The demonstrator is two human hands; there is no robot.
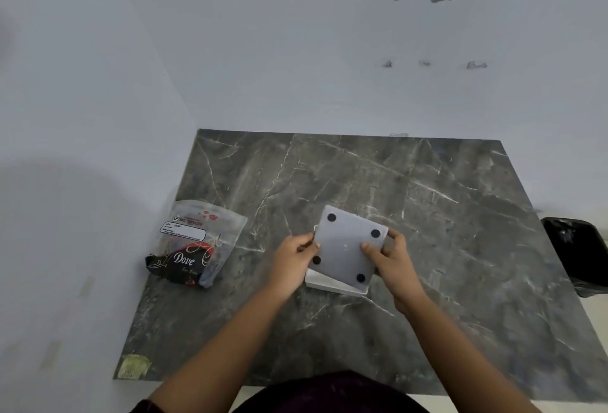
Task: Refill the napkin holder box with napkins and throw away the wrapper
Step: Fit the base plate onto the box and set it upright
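While gripping the upturned napkin holder box (349, 248) with fingers (368, 248) of both hands clamped, risk dropping its loose bottom panel onto the counter (427, 202).

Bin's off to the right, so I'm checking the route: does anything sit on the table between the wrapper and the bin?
Yes. The napkin holder box, gripped by the left hand and right hand, sits between the wrapper and the black bin.

Plastic napkin wrapper (194, 244) near the left edge of the surface (427, 215), white script "Dove" on its black lower part, small dark "BIG TISSUES" beside a logo near its top, white label below that too blurred to read
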